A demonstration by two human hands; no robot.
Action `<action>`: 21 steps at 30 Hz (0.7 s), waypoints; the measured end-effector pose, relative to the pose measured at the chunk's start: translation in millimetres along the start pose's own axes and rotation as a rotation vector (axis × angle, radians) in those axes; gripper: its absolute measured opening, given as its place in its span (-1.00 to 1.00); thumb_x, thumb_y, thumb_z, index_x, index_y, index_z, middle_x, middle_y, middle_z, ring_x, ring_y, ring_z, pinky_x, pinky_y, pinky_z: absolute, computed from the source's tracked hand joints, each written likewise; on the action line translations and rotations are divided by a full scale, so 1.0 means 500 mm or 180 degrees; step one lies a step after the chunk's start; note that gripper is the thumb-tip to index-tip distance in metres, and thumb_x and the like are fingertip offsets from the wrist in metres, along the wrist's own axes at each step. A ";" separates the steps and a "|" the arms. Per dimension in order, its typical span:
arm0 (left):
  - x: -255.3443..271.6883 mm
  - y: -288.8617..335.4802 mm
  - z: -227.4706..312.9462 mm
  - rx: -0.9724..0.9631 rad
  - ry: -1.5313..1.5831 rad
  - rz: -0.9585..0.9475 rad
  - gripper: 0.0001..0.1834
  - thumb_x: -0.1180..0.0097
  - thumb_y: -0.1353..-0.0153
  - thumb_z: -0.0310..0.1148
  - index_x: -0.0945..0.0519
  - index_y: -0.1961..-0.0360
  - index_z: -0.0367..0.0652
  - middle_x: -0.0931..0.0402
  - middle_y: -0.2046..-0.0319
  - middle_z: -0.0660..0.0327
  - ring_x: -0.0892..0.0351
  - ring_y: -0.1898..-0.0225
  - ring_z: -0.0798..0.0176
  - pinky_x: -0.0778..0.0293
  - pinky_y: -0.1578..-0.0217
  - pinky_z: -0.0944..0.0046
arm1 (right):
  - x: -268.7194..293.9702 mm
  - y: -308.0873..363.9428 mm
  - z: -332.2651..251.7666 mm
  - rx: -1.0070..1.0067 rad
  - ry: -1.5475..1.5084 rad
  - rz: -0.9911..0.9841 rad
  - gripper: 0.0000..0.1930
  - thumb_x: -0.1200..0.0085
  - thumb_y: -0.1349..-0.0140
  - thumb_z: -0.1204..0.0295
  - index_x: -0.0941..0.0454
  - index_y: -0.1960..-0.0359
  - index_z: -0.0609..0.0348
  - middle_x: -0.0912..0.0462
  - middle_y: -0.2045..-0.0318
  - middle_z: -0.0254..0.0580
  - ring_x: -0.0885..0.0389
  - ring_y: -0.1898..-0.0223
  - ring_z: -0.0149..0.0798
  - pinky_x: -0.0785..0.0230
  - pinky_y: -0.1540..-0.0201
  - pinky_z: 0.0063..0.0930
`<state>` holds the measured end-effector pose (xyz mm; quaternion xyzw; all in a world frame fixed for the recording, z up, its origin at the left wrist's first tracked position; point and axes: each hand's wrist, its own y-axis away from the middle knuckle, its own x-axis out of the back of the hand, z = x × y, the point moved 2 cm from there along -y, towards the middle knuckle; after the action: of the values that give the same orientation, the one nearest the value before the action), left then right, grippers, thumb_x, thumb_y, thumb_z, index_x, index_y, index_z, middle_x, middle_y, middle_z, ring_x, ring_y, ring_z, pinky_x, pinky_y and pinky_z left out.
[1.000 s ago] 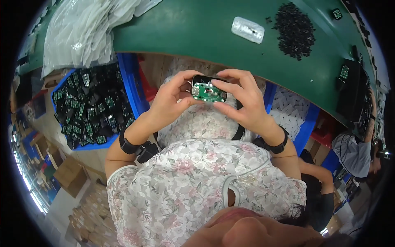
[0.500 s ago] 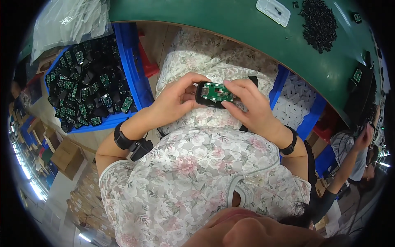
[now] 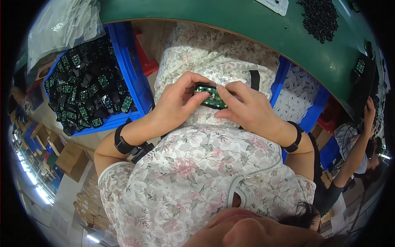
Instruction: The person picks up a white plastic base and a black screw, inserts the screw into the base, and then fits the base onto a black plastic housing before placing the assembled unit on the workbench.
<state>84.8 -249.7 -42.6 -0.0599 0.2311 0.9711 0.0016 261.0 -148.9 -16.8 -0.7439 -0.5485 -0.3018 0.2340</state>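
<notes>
I hold a small black housing with a green circuit board [image 3: 209, 96] over my lap, both hands on it. My left hand [image 3: 175, 103] grips its left end with thumb and fingers. My right hand [image 3: 247, 108] covers its right side, fingers pressing on the board. Each wrist wears a black band. A floral dress covers my lap and chest.
A blue bin [image 3: 128, 74] at my left holds several black housings with green boards. A green table [image 3: 230, 20] lies ahead, with a white part [image 3: 275, 5] and a heap of small black pieces [image 3: 321, 16]. Another blue bin [image 3: 314, 109] with white parts sits at the right; another person [image 3: 354, 148] works beyond it.
The view has dropped away from the table toward my lap. Both hands keep hold of the housing, and my right fingers have shifted over the board.
</notes>
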 end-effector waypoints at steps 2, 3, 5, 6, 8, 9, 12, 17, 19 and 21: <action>-0.005 -0.004 0.003 -0.0163 0.0119 0.0041 -0.70 -0.07 -0.25 -0.57 -0.37 0.00 -0.30 -0.53 0.13 0.09 -0.56 0.14 0.37 -0.50 0.13 0.38 | -0.018 0.007 0.012 -0.0138 -0.0299 0.0266 -0.55 -0.29 -0.03 0.47 -0.46 0.02 0.26 -0.47 0.23 -0.12 -0.58 0.33 -0.15 -0.48 0.39 -0.40; -0.006 -0.005 0.004 -0.0158 0.0115 0.0028 -0.70 -0.07 -0.25 -0.57 -0.37 0.00 -0.30 -0.53 0.13 0.09 -0.56 0.14 0.37 -0.50 0.13 0.38 | -0.022 0.010 0.016 -0.0262 -0.0595 0.0526 -0.58 -0.27 -0.04 0.49 -0.47 0.03 0.24 -0.47 0.22 -0.12 -0.57 0.30 -0.15 -0.47 0.34 -0.39; -0.007 -0.006 0.005 -0.0130 0.0240 0.0019 -0.70 -0.07 -0.24 -0.58 -0.37 0.00 -0.31 -0.53 0.13 0.10 -0.56 0.14 0.38 -0.50 0.13 0.38 | -0.023 0.002 0.014 -0.0656 -0.0996 0.0467 -0.60 -0.26 -0.05 0.51 -0.48 0.04 0.23 -0.47 0.20 -0.11 -0.56 0.26 -0.16 -0.45 0.28 -0.40; -0.007 -0.006 0.002 -0.0123 0.0238 0.0012 -0.70 -0.07 -0.24 -0.58 -0.37 0.00 -0.31 -0.53 0.13 0.10 -0.56 0.14 0.38 -0.50 0.13 0.38 | -0.024 0.001 0.017 -0.1047 -0.1388 0.0405 -0.62 -0.24 -0.06 0.54 -0.48 0.05 0.21 -0.46 0.18 -0.10 -0.55 0.22 -0.16 -0.44 0.21 -0.40; -0.004 -0.001 -0.004 -0.0013 0.0090 -0.0049 -0.70 -0.08 -0.23 -0.58 -0.38 0.01 -0.31 -0.52 0.14 0.13 -0.55 0.13 0.38 -0.49 0.12 0.39 | -0.030 0.004 0.023 -0.0933 -0.1405 0.0375 -0.62 -0.22 -0.06 0.55 -0.48 0.04 0.21 -0.45 0.16 -0.09 -0.52 0.16 -0.17 -0.40 0.14 -0.41; -0.003 0.001 -0.001 -0.0007 0.0082 -0.0053 -0.70 -0.08 -0.23 -0.58 -0.38 0.01 -0.31 -0.52 0.14 0.13 -0.55 0.13 0.38 -0.49 0.12 0.39 | -0.030 0.004 0.023 -0.0951 -0.1377 0.0341 -0.62 -0.22 -0.07 0.56 -0.47 0.04 0.22 -0.45 0.15 -0.09 -0.52 0.15 -0.17 -0.40 0.13 -0.42; -0.005 0.004 -0.003 0.0310 0.0146 -0.0277 -0.66 0.01 -0.28 -0.63 -0.32 -0.08 -0.33 -0.43 0.02 0.10 -0.45 -0.01 0.33 -0.40 -0.04 0.33 | -0.037 0.004 0.027 -0.0995 -0.1527 0.0300 -0.64 -0.19 -0.10 0.56 -0.47 0.03 0.24 -0.46 0.12 -0.08 -0.52 0.11 -0.18 -0.40 0.09 -0.44; -0.009 0.004 -0.013 0.0023 0.0454 -0.0085 -0.72 -0.06 -0.25 -0.58 -0.38 0.02 -0.28 -0.49 0.20 0.21 -0.46 0.16 0.48 -0.43 0.15 0.42 | -0.039 0.007 0.032 -0.1129 -0.2172 0.0233 -0.69 -0.15 -0.15 0.57 -0.46 0.04 0.26 -0.48 0.09 -0.08 -0.51 0.06 -0.20 -0.39 0.03 -0.45; -0.014 0.003 -0.014 0.0019 0.0438 -0.0041 -0.73 -0.06 -0.25 -0.58 -0.38 0.03 -0.28 -0.49 0.20 0.22 -0.46 0.17 0.47 -0.43 0.16 0.43 | -0.040 0.006 0.030 -0.1215 -0.2028 0.0216 -0.72 -0.13 -0.17 0.56 -0.46 0.06 0.28 -0.48 0.11 -0.10 -0.51 0.06 -0.22 -0.39 0.04 -0.45; -0.014 0.003 -0.016 0.0015 0.0420 0.0013 -0.73 -0.06 -0.25 -0.58 -0.38 0.03 -0.28 -0.48 0.20 0.22 -0.45 0.18 0.47 -0.42 0.18 0.43 | -0.037 0.002 0.030 -0.1209 -0.1915 0.0142 -0.72 -0.13 -0.18 0.55 -0.46 0.07 0.28 -0.48 0.12 -0.11 -0.51 0.08 -0.24 -0.39 0.04 -0.45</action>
<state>92.7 -254.4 -48.1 -0.1233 0.2331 0.9645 -0.0156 261.0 -151.4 -40.2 -0.8414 -0.5106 -0.1607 -0.0739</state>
